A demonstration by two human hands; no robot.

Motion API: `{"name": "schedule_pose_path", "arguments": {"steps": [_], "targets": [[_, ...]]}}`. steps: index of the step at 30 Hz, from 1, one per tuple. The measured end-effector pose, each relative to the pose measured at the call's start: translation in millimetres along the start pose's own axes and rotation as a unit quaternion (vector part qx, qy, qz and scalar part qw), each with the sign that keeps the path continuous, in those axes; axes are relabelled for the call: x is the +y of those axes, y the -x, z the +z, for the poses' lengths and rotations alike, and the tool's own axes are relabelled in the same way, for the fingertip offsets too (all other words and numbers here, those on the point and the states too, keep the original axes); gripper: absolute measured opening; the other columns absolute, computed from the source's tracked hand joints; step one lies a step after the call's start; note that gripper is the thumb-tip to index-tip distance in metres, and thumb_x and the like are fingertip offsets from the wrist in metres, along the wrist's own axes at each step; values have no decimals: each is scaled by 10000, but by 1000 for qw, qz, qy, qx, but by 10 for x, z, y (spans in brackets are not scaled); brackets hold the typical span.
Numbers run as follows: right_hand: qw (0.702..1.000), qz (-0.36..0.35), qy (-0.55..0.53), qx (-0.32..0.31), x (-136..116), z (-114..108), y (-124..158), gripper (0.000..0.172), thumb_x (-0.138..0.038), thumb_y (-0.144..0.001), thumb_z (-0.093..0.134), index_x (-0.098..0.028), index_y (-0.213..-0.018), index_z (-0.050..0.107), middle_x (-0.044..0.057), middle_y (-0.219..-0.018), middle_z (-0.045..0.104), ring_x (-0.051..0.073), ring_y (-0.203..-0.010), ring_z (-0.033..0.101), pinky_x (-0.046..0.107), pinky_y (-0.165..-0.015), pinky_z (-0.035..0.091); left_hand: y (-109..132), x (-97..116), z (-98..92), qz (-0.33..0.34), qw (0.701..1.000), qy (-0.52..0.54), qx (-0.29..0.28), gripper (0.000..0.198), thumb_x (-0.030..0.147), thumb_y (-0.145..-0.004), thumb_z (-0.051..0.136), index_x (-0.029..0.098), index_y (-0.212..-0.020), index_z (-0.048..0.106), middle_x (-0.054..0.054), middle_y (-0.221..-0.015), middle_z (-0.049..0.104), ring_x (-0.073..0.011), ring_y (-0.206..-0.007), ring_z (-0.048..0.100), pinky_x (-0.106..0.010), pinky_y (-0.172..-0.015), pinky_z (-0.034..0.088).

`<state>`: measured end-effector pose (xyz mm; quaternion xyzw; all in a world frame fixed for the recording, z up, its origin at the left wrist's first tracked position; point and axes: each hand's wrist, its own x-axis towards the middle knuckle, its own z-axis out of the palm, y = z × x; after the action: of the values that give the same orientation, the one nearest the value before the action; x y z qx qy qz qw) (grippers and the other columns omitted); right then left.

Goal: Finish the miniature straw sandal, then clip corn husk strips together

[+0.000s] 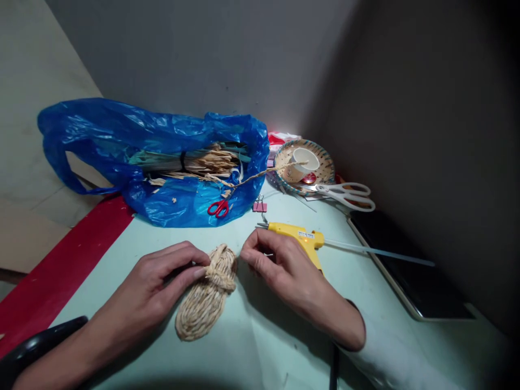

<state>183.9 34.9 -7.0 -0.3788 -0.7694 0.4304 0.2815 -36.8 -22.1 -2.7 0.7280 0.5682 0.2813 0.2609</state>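
A small woven straw sandal (201,311) lies on the pale green table, its braided strap crossing over the upper part. My left hand (173,276) pinches the left side of that strap between thumb and forefinger. Just right of the sandal, my right hand (280,262) is closed with thumb and forefinger pressed together; whatever sits between the tips, if anything, is too small to make out. Behind my right hand lies a yellow glue gun (296,233) with a long glue stick (377,251) coming out of its back.
A blue plastic bag (170,211) holds bundled dry straw (207,162), with red-handled scissors (218,208) on its edge. Nearby are a pink binder clip (260,207), a woven basket (323,157) with a paper cup (303,165), white-handled scissors (347,195) and a dark tablet (410,265).
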Motion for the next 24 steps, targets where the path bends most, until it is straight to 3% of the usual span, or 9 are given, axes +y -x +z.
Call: {"name": "schedule_pose_path", "arguments": {"steps": [6,10,13,16,19,24], "targets": [[997,-16,69,35,4,52,-21,310,-163,-980,440,-194,-676,388,-59,-631,402,106,-590,361,276,-575,222,8,1,23,29,999,-27,17,172,271,-915,541,228,-880,704,5,-823,707,-142,-745,669,-221,-650,511],[996,-23,82,23,-11,80,9,365,-134,-938,484,-187,-604,345,-74,-553,293,94,-521,269,291,-536,172,-11,0,33,33,999,-24,24,164,260,-906,556,235,-885,717,14,-818,711,-128,-733,674,-202,-640,516],[995,-30,99,-15,-20,67,30,315,-183,-967,508,-177,-653,482,-71,-572,412,89,-534,353,270,-546,227,-25,-2,35,33,999,-19,26,148,267,-900,574,241,-874,718,21,-807,710,-121,-725,678,-186,-638,520],[994,-48,79,-51,-24,50,45,131,-134,-975,502,-157,-882,591,-24,-782,618,106,-687,521,241,-648,343,-27,-12,37,38,999,-12,22,142,247,-902,573,248,-881,713,27,-809,710,-114,-728,679,-177,-642,521],[995,-49,63,-54,-60,53,59,112,-86,-954,515,-145,-953,610,1,-864,666,117,-764,569,233,-705,384,-29,-19,43,47,999,-5,21,151,214,-901,572,249,-900,719,25,-809,711,-111,-727,679,-176,-641,523],[994,-35,77,-75,-142,104,81,129,-188,-967,569,-151,-912,679,26,-876,694,154,-807,606,268,-738,399,-27,-29,58,59,998,10,37,184,160,-888,565,254,-873,722,25,-792,701,-102,-717,675,-164,-642,528]]}}
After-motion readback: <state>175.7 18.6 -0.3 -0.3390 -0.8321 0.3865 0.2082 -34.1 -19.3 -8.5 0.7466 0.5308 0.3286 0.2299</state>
